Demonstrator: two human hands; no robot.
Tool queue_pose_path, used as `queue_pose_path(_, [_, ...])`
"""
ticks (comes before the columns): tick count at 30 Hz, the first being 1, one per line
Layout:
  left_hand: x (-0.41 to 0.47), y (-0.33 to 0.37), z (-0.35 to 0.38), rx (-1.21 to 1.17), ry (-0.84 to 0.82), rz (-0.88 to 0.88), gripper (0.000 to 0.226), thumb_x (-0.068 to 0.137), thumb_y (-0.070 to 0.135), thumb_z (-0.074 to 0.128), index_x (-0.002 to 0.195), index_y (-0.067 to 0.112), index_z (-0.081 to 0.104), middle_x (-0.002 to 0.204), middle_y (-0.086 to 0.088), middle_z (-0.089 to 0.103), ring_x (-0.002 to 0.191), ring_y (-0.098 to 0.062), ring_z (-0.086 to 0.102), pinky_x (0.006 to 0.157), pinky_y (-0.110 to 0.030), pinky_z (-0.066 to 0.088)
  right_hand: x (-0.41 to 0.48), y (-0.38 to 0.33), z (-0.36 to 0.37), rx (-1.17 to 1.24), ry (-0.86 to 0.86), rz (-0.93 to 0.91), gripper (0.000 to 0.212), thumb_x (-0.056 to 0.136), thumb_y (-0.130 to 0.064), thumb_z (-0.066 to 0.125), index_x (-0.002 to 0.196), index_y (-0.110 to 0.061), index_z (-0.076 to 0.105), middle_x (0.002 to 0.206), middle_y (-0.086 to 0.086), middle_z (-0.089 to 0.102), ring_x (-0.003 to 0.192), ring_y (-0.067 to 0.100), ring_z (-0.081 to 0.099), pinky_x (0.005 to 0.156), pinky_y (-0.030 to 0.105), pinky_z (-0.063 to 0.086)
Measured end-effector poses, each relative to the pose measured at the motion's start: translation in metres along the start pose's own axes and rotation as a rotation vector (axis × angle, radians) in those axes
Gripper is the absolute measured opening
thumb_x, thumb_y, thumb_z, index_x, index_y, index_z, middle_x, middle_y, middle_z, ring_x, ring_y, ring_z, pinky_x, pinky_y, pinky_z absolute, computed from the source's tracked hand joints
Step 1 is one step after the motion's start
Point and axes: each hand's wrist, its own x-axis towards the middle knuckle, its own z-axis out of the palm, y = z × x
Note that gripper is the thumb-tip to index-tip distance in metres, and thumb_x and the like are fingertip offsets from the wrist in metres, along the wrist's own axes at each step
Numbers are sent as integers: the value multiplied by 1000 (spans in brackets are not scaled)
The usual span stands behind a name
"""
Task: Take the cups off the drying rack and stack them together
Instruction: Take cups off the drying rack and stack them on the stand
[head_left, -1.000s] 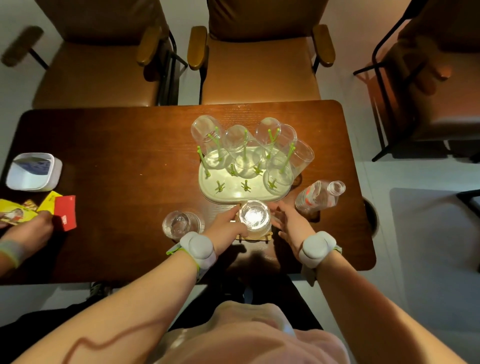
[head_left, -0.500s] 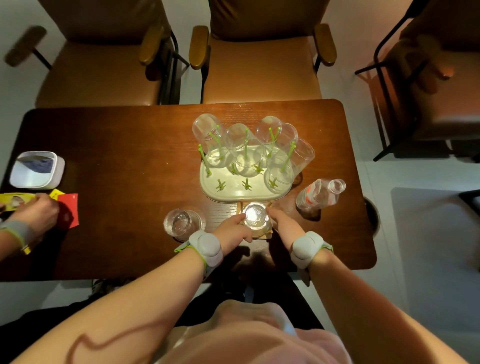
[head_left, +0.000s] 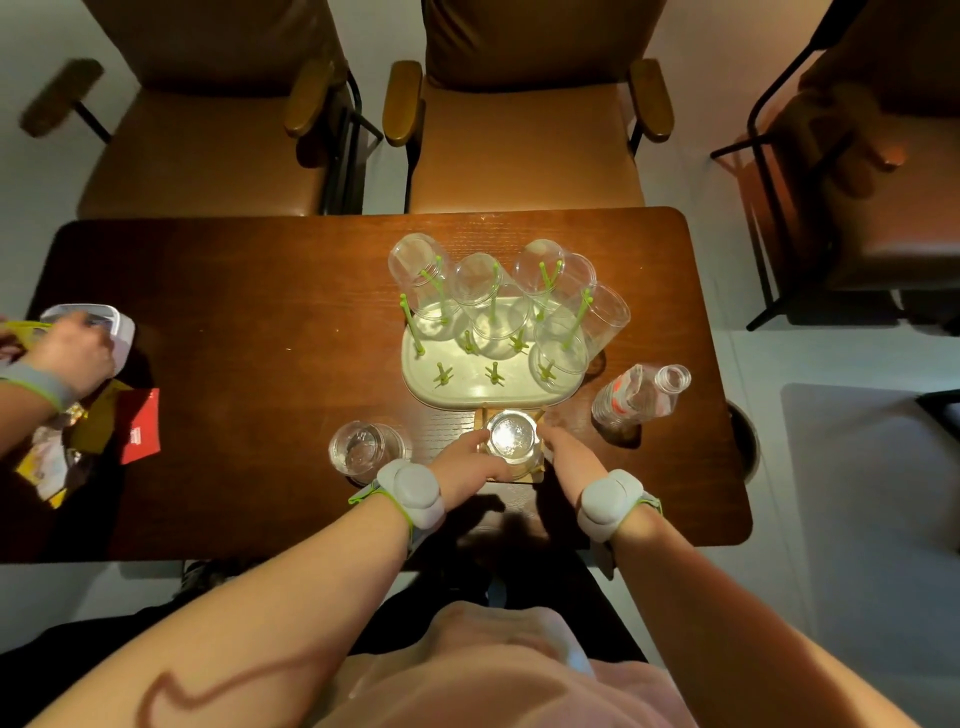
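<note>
A pale drying rack (head_left: 519, 397) with green pegs stands mid-table, and several clear plastic cups (head_left: 478, 283) hang upside down on its far pegs. Just in front of it a clear cup stack (head_left: 511, 435) stands upright on a wooden coaster (head_left: 532, 475). My left hand (head_left: 470, 460) grips the stack's left side and my right hand (head_left: 566, 449) touches its right side. Another clear cup (head_left: 363, 447) stands on the table left of my left hand.
A clear plastic bottle (head_left: 641, 397) lies right of the rack. At the far left another person's hand (head_left: 72, 353) is on a white box (head_left: 109, 325), with red and yellow packets (head_left: 137, 431) beside it. Brown armchairs (head_left: 524, 135) line the table's far side.
My hands and the cup stack have barely moved, and the stack has settled on the coaster. The other person's hand at the left moved up from the packets to the white box.
</note>
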Motion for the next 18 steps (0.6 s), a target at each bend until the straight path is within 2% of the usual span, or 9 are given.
queue_pose_path(3, [-1, 3, -5, -14, 74, 47, 52, 79, 14, 64, 131, 15, 55, 131, -7, 57, 117, -28, 55, 96, -35, 43, -2, 0, 0, -61, 76, -101, 33, 96, -14, 41, 122, -2, 58, 130, 16, 57, 121, 30, 50, 92, 29, 36])
queue_pose_path(4, [-3, 5, -7, -42, 91, 65, 39, 81, 11, 62, 120, 13, 61, 118, -8, 62, 104, -26, 59, 85, -33, 46, -2, 0, 0, -122, 103, -141, 30, 94, -17, 46, 116, -4, 61, 126, 15, 60, 114, 30, 53, 86, 28, 36])
queue_pose_path(6, [-5, 10, -10, -127, 109, 92, 17, 83, 5, 58, 95, 14, 64, 91, -9, 59, 72, -17, 55, 58, -23, 42, -2, -2, -2, -156, 160, -173, 24, 89, -19, 55, 108, -8, 64, 118, 9, 64, 94, 23, 57, 77, 25, 35])
queue_pose_path(8, [-7, 16, -14, -233, 141, 92, 16, 84, 1, 57, 80, 15, 62, 80, -10, 55, 56, -11, 54, 43, -15, 38, -4, -7, -1, -165, 153, -194, 20, 86, -17, 58, 102, -10, 66, 113, 7, 67, 85, 20, 56, 69, 27, 38])
queue_pose_path(9, [-7, 17, -16, -278, 169, 90, 17, 84, 1, 57, 78, 16, 62, 78, -9, 56, 57, -13, 55, 42, -15, 38, -5, -10, -1, -158, 154, -205, 18, 85, -15, 58, 99, -9, 67, 110, 9, 68, 87, 25, 59, 67, 28, 42])
queue_pose_path(11, [-8, 19, -18, -322, 209, 88, 14, 84, 3, 58, 91, 13, 65, 84, -8, 60, 66, -19, 59, 53, -22, 42, -7, -16, 0, -159, 159, -217, 17, 83, -12, 58, 95, -3, 68, 103, 15, 69, 94, 33, 62, 74, 33, 47])
queue_pose_path(12, [-9, 20, -20, -330, 221, 84, 17, 84, 4, 59, 98, 11, 65, 88, -8, 62, 70, -20, 60, 59, -25, 42, -7, -18, 0, -159, 152, -224, 17, 83, -11, 58, 95, -3, 68, 96, 16, 69, 89, 33, 63, 75, 34, 48])
queue_pose_path(15, [-9, 26, -31, -365, 243, 95, 21, 85, 5, 57, 104, 9, 65, 93, -8, 64, 69, -19, 61, 62, -27, 44, -8, -25, 3, -128, 114, -245, 18, 83, -9, 58, 99, -5, 67, 79, 7, 64, 66, 19, 57, 58, 24, 45])
queue_pose_path(18, [-7, 36, -45, -372, 267, 118, 23, 84, 4, 57, 104, 10, 66, 92, -8, 65, 68, -19, 61, 62, -27, 46, -9, -32, 2, -86, 97, -265, 23, 84, -9, 57, 105, -7, 65, 86, 10, 66, 71, 21, 60, 54, 23, 46])
